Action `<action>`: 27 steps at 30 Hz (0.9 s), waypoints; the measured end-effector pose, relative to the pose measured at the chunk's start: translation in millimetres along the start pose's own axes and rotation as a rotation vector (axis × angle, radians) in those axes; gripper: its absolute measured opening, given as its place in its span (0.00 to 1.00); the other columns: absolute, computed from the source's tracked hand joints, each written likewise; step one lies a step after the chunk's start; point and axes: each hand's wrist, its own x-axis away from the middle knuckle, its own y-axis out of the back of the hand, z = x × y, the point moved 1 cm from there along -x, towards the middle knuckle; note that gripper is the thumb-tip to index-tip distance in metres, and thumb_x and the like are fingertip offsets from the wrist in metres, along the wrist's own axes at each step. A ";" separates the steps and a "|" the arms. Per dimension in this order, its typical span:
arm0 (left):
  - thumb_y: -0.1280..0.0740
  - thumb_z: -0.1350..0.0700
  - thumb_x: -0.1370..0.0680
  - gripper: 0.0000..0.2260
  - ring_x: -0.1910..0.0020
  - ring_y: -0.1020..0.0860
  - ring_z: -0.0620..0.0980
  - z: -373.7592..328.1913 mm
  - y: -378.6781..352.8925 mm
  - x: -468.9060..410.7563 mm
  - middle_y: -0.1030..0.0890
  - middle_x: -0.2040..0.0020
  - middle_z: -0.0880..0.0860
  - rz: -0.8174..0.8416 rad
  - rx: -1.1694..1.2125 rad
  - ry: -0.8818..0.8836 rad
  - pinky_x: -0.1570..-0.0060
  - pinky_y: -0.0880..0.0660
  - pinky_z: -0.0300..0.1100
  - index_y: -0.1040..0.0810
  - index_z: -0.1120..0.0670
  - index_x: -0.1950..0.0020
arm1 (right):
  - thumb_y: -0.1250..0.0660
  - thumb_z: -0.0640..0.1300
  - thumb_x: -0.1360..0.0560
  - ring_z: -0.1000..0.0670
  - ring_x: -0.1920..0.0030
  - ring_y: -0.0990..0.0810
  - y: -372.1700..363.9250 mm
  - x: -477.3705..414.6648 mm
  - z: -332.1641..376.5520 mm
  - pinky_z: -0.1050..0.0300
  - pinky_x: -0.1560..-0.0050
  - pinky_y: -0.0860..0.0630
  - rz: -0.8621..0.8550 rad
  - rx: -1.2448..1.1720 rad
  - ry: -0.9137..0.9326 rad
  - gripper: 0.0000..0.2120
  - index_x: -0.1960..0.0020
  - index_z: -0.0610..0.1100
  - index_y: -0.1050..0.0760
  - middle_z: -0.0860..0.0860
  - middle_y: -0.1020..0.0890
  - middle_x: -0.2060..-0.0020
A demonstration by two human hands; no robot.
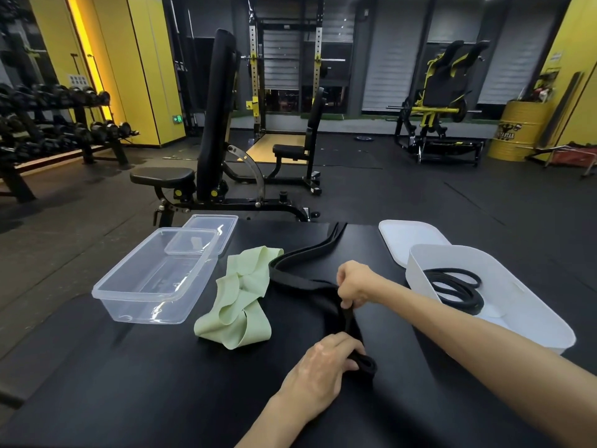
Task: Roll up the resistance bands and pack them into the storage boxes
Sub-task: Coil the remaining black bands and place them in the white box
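Observation:
A wide black resistance band (300, 279) stretches from the table's far edge toward me. My left hand (323, 370) grips its near end, which is folded into a small loop at my fingers. My right hand (353, 284) pinches the same band farther along, holding it slightly off the table. A pale green band (239, 305) lies crumpled to the left of the black one. The clear storage box (106, 292) stands at the left with nothing in it. The white storage box (529, 305) at the right holds a coiled thin black band (458, 287).
A clear lid (206, 227) leans behind the clear box, and a white lid (407, 234) lies behind the white box. The work surface is a black table (129, 383). Beyond it stand an adjustable bench (213, 140), a dumbbell rack (48, 124) and other gym machines.

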 end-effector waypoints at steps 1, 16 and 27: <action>0.37 0.63 0.22 0.11 0.45 0.25 0.44 -0.1 0.5 0.0 0.23 0.45 0.47 0.003 0.003 0.003 0.43 0.28 0.38 0.24 0.53 0.42 | 0.26 0.34 0.33 0.47 0.63 0.22 0.4 -1.4 -4.3 0.62 0.70 0.26 -0.029 -0.054 0.032 0.15 0.51 0.43 0.28 0.47 0.22 0.57; 0.37 0.62 0.22 0.11 0.47 0.24 0.44 -1.3 1.7 1.0 0.24 0.46 0.46 0.001 0.004 0.018 0.46 0.27 0.38 0.25 0.52 0.41 | 0.38 0.34 0.32 0.43 0.59 0.25 -26.2 -24.2 -13.5 0.55 0.67 0.30 -0.234 0.138 0.283 0.15 0.48 0.43 0.35 0.46 0.26 0.58; 0.36 0.60 0.21 0.09 0.49 0.25 0.45 2.1 0.9 -2.9 0.25 0.47 0.48 0.009 -0.052 -0.009 0.50 0.32 0.29 0.25 0.54 0.42 | 0.46 0.36 0.25 0.44 0.42 0.26 -8.8 -17.5 -28.3 0.54 0.41 0.29 -0.020 0.702 0.634 0.19 0.41 0.43 0.22 0.47 0.27 0.37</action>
